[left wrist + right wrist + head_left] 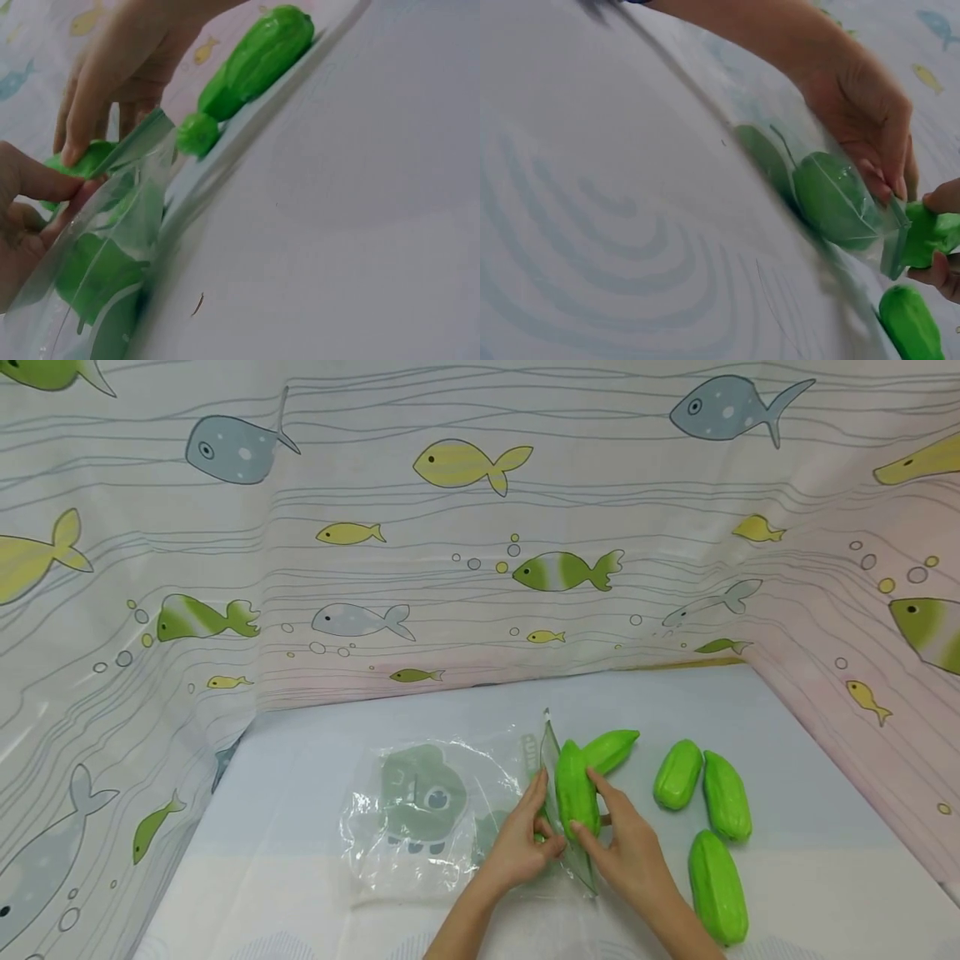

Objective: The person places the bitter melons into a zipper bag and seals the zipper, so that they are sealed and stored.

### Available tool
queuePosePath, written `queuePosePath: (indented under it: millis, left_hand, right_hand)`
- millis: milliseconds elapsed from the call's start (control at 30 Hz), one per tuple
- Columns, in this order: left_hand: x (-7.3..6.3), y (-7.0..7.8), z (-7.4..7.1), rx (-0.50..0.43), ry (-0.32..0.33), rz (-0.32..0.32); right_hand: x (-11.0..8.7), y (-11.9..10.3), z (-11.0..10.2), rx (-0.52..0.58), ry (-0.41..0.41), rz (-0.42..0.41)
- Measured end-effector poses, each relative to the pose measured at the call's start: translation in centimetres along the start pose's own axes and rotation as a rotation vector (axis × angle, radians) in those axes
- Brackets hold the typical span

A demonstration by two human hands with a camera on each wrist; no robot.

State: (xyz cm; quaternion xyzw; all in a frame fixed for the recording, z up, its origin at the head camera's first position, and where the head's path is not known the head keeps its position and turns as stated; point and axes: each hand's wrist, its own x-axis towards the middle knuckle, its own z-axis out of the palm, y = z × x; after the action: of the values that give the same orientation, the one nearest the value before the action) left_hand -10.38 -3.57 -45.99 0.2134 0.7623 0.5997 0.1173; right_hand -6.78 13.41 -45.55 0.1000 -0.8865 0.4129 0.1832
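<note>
A clear zip bag [442, 877] with a green cartoon monster print lies on the table, its mouth facing right. My left hand [521, 839] pinches the rim of its mouth and holds it up. In my right hand [626, 843] is a ridged green toy vegetable [576, 789], gripped between thumb and fingers right at the opening. Another green vegetable [832, 199] shows through the plastic inside the bag in the right wrist view. Just behind the held one lies a pointed green vegetable [613, 752].
Three more loose vegetables lie to the right: a short one [678, 775], a longer one [727, 797] beside it, and one nearer the front [717, 887]. A fish-patterned curtain [450, 577] stands behind and along both sides of the white table [300, 777].
</note>
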Motion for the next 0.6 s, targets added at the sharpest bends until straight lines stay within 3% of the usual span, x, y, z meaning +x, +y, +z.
queuePosePath:
  millis: [300, 433, 533, 600]
  left_hand:
    - [-0.2, 0.1, -0.1, -0.055, -0.005, 0.003]
    - [-0.4, 1.2, -0.2, -0.080, -0.009, 0.002]
    - [-0.4, 1.2, -0.2, -0.095, -0.009, 0.000]
    - [-0.2, 0.2, -0.1, -0.103, -0.009, 0.012]
  right_hand:
    - [-0.3, 0.4, 0.7, -0.015, -0.034, 0.047]
    - [-0.4, 0.3, 0.8, -0.020, -0.059, 0.077]
    - [-0.4, 0.2, 0.7, -0.050, -0.080, 0.101]
    - [-0.3, 0.2, 0.7, -0.062, -0.101, 0.121]
